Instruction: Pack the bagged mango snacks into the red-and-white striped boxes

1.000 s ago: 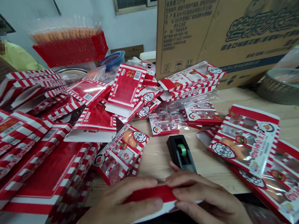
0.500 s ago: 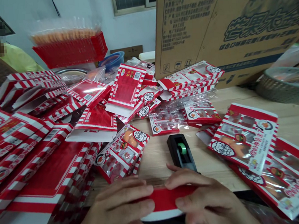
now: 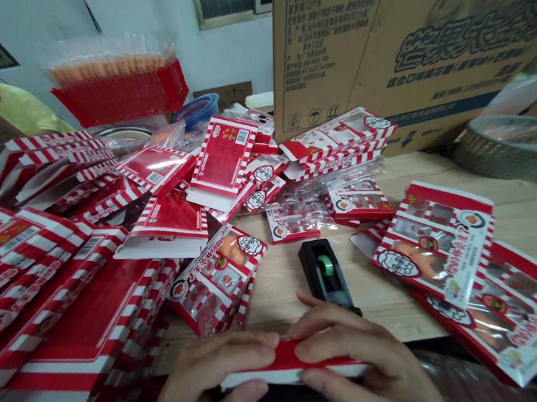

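Both hands grip one red and white striped box at the table's near edge, seen end on. My left hand wraps its left half, fingers on top and thumb below. My right hand clasps its right half the same way. A black tape dispenser with a green roll stands just beyond my right fingers. A filled box with a clear window lies beyond my left hand.
Flat red and white boxes are heaped on the left. More filled boxes lie at the right. A big cardboard carton stands at the back, a basket beside it. A person in yellow sits far left.
The box in my hands has turned so its narrow red end faces up and its white edge shows below. My fingers have shifted along it. The view moved slightly right.
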`<state>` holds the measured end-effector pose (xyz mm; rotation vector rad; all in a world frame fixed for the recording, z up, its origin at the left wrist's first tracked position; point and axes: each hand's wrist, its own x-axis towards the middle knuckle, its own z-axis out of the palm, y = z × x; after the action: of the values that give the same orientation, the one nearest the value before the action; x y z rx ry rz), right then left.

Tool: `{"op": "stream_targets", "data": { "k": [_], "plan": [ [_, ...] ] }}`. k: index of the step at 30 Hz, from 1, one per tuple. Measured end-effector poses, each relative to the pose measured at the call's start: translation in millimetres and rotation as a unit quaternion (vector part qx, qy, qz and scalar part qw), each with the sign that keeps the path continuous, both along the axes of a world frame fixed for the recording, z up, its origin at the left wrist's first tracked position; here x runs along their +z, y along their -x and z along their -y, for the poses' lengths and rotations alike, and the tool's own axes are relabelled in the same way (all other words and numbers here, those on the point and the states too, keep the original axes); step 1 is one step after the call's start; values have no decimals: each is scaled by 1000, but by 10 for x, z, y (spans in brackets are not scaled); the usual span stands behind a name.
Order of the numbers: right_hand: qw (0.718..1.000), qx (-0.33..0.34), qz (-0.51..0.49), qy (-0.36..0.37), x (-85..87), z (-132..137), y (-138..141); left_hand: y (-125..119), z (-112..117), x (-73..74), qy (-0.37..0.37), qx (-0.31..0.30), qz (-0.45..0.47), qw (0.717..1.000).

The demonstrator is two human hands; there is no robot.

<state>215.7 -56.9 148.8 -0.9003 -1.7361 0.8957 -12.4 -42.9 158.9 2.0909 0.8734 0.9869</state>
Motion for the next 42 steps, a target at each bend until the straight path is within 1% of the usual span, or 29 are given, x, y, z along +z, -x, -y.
{"op": "stream_targets", "data": {
  "k": [1, 4, 7, 9, 10, 12, 14, 16, 17, 19, 21, 23, 26, 28, 29, 31, 33, 34, 35, 37, 38, 40, 42],
  "plan": [
    [1000, 10, -11, -6, -1, -9, -9, 11, -17, 1, -3, -12, -2, 1000],
    [997, 60, -31, -24, -18, -73, -61, 64, -77, -41, -7, -83, -2, 997],
    [993, 109, -29, -21, -56, -152, -120, 101, -141, -93, 59, -130, 40, 989],
    [991, 132, -16, -17, -81, -186, -160, 110, -182, -114, 94, -151, 51, 983],
    [990, 141, -6, -17, -86, -192, -179, 113, -199, -121, 94, -166, 45, 981],
    [990, 140, 22, -25, -71, -183, -208, 124, -222, -131, 58, -177, 33, 982],
    [990, 117, 71, -43, -11, -154, -212, 141, -227, -126, 4, -172, 17, 985],
    [984, 82, 137, -76, 78, -123, -184, 159, -218, -99, -31, -153, -5, 988],
    [979, 67, 167, -98, 123, -111, -159, 164, -211, -79, -38, -144, -15, 989],
    [969, 42, 200, -140, 193, -100, -96, 162, -196, -45, -40, -148, -31, 988],
    [966, 30, 195, -166, 223, -105, -31, 141, -179, -46, -32, -143, -37, 989],
    [966, 23, 189, -173, 224, -124, 25, 108, -154, -98, -31, -105, -17, 994],
    [962, 17, 200, -187, 220, -169, 74, 64, -99, -219, -54, -40, 38, 997],
    [962, 32, 184, -197, 232, -205, 76, 53, -60, -272, -61, -31, 57, 996],
    [965, 50, 173, -193, 240, -222, 64, 55, -45, -284, -61, -31, 59, 996],
    [969, 96, 163, -160, 250, -243, 11, 72, -32, -286, -67, -34, 50, 996],
    [972, 118, 178, -102, 227, -232, -68, 92, -40, -282, -87, -20, 38, 995],
    [976, 108, 173, -76, 200, -213, -109, 97, -49, -284, -98, -6, 33, 995],
    [983, 83, 153, -53, 161, -185, -147, 95, -59, -290, -106, 8, 26, 994],
    [996, 23, 81, -17, 65, -116, -199, 66, -71, -306, -107, 33, 17, 994],
    [999, 2, 40, -9, 17, -81, -212, 40, -68, -315, -108, 35, 19, 993],
    [1000, -1, -3, -8, -63, -18, -220, -15, -45, -335, -105, 29, 32, 994],
    [999, 11, -3, -31, -109, 30, -222, -48, -4, -359, -98, 16, 41, 994]
  ]
}}
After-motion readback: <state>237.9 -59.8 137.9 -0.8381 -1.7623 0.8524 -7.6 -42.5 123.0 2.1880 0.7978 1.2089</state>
